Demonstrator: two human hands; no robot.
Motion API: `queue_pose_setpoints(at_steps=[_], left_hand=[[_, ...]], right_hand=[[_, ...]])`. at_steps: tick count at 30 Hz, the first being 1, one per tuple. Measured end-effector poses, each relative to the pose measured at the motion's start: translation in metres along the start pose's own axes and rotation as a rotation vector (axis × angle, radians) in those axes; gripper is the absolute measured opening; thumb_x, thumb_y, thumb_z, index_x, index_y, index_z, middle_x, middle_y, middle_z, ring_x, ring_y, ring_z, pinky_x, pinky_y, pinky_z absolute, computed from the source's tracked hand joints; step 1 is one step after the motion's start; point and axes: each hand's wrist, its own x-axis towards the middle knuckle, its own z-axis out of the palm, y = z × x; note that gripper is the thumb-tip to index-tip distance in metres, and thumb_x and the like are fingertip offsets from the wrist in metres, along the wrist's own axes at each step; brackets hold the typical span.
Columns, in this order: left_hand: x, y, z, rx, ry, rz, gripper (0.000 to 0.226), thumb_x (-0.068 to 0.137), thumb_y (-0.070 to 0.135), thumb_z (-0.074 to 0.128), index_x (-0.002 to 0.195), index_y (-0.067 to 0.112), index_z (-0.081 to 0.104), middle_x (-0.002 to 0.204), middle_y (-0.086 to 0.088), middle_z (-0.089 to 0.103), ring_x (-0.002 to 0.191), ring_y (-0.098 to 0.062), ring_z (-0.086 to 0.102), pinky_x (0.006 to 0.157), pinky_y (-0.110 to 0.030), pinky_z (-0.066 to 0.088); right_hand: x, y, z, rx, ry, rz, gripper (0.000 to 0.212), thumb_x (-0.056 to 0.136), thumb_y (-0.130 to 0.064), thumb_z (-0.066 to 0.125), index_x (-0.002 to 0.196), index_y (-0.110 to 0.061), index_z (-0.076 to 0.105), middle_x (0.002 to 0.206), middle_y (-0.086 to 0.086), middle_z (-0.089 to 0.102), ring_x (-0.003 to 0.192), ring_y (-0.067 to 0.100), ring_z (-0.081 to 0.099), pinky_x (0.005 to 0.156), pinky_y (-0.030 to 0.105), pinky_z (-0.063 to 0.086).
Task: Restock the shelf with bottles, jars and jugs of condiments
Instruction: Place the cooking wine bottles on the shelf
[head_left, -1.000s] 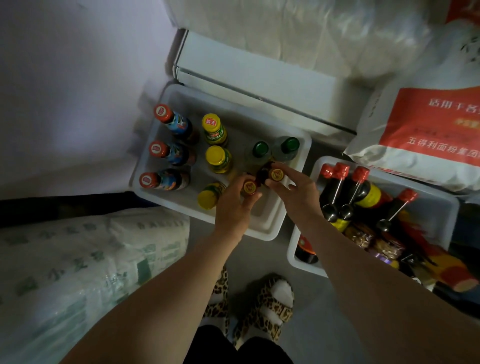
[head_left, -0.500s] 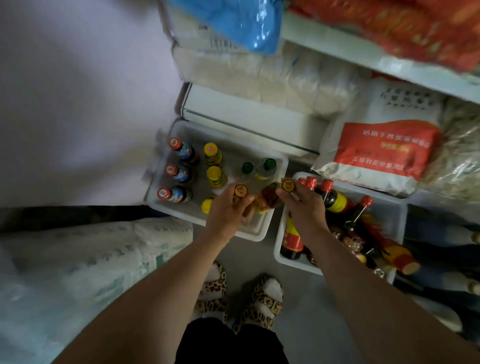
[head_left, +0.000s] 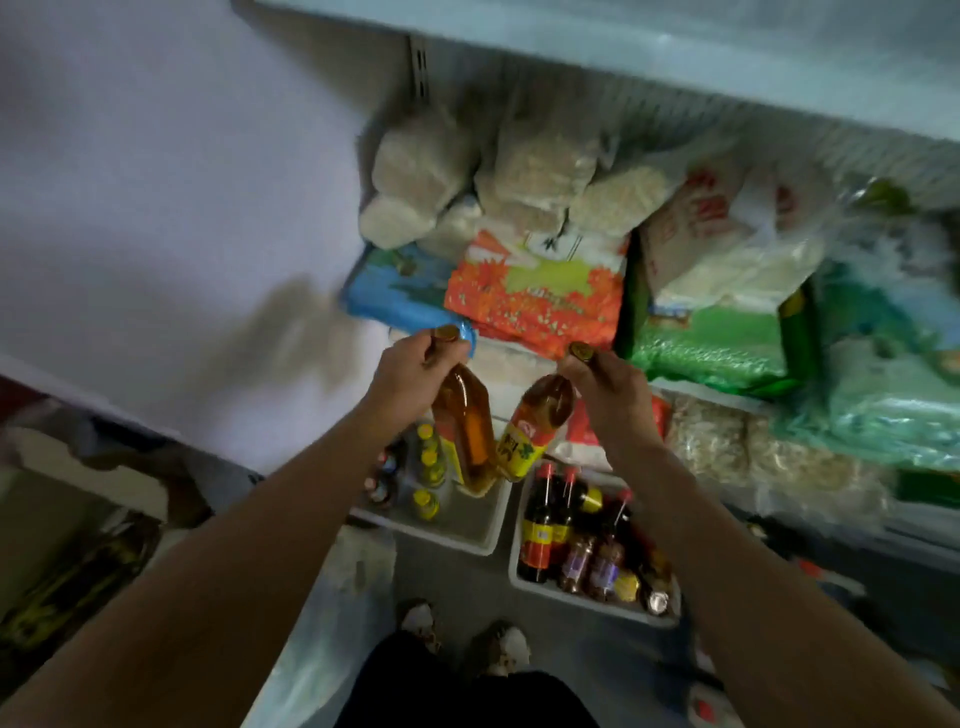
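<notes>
Bottles of amber condiment, one (head_left: 464, 426) pinched at the neck by left hand (head_left: 410, 371), other (head_left: 540, 423) by right hand (head_left: 605, 382), mid-frame above white bin (head_left: 470, 540). Keep upright, apart, grip firm; raise toward shelf (head_left: 649, 57), upper frame.

Dim indoor light, soft hand shadow on the pale wall (head_left: 156, 208), motion blur smearing shelf packages (head_left: 535, 296) and edges, wide-angle bending at corners, floor murky
</notes>
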Motion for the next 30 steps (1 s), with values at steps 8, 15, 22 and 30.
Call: queue_pose_setpoints(at_steps=[8,15,22,30], left_hand=[[-0.016,0.177,-0.121,-0.048,0.225,0.306,0.034,0.095,0.044,0.06,0.101,0.013,0.072,0.091,0.0,0.072,0.087,-0.014,0.068,0.081,-0.027,0.052],[-0.002,0.28,-0.206,-0.063,0.342,0.496,0.029,0.096,0.048,0.058,0.094,0.022,0.071,0.081,0.01,0.073,0.083,-0.008,0.069,0.077,-0.02,0.049],[0.052,0.34,-0.258,-0.105,0.443,0.558,0.033,0.093,0.049,0.062,0.095,0.018,0.074,0.087,0.002,0.072,0.078,-0.011,0.067,0.06,-0.017,0.044],[0.143,0.362,-0.28,-0.101,0.379,0.57,0.035,0.092,0.05,0.063,0.103,0.017,0.072,0.09,0.002,0.071,0.079,-0.009,0.065,0.059,-0.015,0.04]], right_hand=[[-0.008,-0.208,-0.056,0.121,0.015,-0.404,0.012,0.092,-0.035,0.068,0.085,-0.027,0.075,0.092,0.003,0.076,0.087,0.017,0.071,0.078,0.03,0.057],[0.004,-0.338,-0.084,0.324,0.046,-0.554,0.01,0.097,-0.024,0.065,0.105,-0.021,0.071,0.094,-0.009,0.074,0.075,-0.009,0.067,0.066,0.008,0.05],[0.058,-0.418,-0.085,0.361,0.125,-0.586,0.028,0.095,-0.03,0.068,0.117,-0.013,0.072,0.109,0.001,0.075,0.101,0.019,0.071,0.09,0.039,0.059],[0.122,-0.435,-0.066,0.288,0.173,-0.574,0.027,0.097,-0.03,0.065,0.118,-0.014,0.071,0.111,0.003,0.075,0.103,0.021,0.072,0.094,0.047,0.057]])
